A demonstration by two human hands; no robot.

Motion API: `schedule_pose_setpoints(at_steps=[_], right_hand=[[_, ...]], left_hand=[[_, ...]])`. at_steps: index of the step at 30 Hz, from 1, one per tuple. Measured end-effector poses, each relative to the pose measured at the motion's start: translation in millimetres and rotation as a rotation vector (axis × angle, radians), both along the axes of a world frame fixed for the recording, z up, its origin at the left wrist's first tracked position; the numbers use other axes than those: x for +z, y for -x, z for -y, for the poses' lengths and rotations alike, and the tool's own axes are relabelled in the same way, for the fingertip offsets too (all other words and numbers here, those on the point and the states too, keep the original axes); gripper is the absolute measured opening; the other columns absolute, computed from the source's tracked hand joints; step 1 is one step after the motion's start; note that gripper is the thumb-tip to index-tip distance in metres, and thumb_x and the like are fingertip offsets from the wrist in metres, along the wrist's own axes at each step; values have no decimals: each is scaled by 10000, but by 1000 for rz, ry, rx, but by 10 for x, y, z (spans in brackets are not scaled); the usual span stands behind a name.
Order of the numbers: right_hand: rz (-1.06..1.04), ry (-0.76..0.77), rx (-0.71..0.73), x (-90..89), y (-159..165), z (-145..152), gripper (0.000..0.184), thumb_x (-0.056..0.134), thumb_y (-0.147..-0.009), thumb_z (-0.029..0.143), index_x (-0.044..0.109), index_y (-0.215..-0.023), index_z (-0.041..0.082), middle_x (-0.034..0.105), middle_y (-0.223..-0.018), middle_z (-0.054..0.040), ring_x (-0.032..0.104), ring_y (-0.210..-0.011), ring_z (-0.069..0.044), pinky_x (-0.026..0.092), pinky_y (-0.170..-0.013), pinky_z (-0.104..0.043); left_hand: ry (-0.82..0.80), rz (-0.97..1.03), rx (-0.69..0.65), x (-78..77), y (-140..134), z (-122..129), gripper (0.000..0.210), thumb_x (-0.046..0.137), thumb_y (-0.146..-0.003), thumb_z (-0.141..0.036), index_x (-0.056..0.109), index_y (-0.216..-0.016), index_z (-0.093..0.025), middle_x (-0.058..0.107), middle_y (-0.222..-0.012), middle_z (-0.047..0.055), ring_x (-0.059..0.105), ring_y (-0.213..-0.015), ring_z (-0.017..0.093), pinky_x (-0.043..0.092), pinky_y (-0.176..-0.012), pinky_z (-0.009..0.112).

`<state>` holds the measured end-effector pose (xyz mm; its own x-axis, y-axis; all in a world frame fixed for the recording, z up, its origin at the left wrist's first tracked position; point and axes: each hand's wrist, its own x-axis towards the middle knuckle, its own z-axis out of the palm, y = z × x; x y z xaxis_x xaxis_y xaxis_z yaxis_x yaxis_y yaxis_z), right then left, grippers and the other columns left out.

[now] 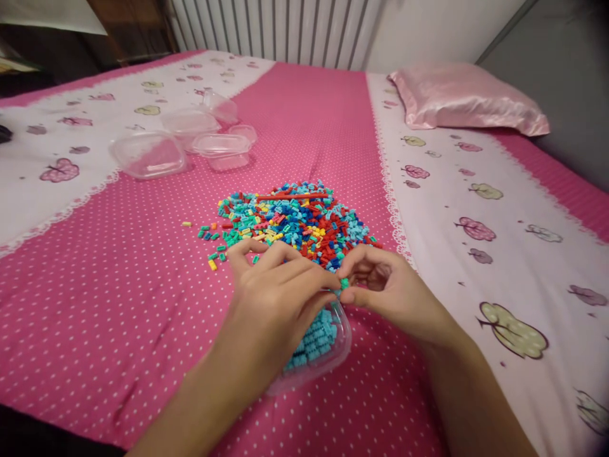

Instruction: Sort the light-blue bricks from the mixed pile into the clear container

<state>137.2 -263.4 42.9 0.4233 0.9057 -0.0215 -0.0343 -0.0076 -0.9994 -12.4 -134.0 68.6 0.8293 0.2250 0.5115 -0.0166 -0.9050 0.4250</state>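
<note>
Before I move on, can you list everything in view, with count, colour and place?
small pieces: too many to count, mixed colours, heaped beyond the hands, some strays at left
red stick: one, red, atop the heap
green piece: one, green, at the right fingertips
tub: one, see-through, partly under the left hand
tub pieces: many, light blue, inside the tub
containers: several overlapping, see-through, far left
pillow: one, pale pink, far right
bedspread: one, pink and white, under everything
slats: several, white, at the back
left hand: one, bare, over the tub, grip hidden
right hand: one, bare, pinching the green piece
</note>
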Motion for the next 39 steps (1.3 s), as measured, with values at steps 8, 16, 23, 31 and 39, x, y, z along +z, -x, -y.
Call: schedule_pose_setpoints(at_steps=[8,16,23,31,39], right_hand=[[70,-27,-55,35,-4,51,226,912,-699,251,712,-804,248,702,-748,41,645,-688,-94,491,-618,-191],[156,-30,-145,-12,-39,44,201,902,-712,245,726,-806,270,687,-750,49,631,-680,-83,500,-615,-172],[135,-28,-165,13,-46,46,236,918,-690,261,722,-820,268,691,-764,47,634,-696,-101,510,-640,-206],[155,-28,-176,-4,-63,62,230,906,-712,276,714,-838,255,689,-761,45,631,-696,-105,492,-635,-222],[190,-22,-177,-4,-65,47,237,892,-729,325,703,-845,241,688,-764,33,633,-693,-119,499,-634,-246]], left_hand=[[62,-199,76,43,509,-39,22,715,-915,-359,722,-910,-339,721,-1024,-71,612,-871,163,233,-882,368],[-38,-211,139,-138,581,86,269,630,-938,-330,699,-678,-324,654,-796,-40,497,-754,172,149,-902,442],[-144,-404,72,-16,440,15,137,767,-782,-243,724,-694,-340,665,-801,-36,489,-782,188,150,-885,451],[-89,-491,37,24,417,-43,145,783,-780,-274,733,-715,-394,662,-812,-71,520,-817,171,145,-944,475],[-52,-380,42,-103,416,-53,162,865,-737,-380,733,-643,-370,633,-737,-75,478,-783,146,143,-952,448]])
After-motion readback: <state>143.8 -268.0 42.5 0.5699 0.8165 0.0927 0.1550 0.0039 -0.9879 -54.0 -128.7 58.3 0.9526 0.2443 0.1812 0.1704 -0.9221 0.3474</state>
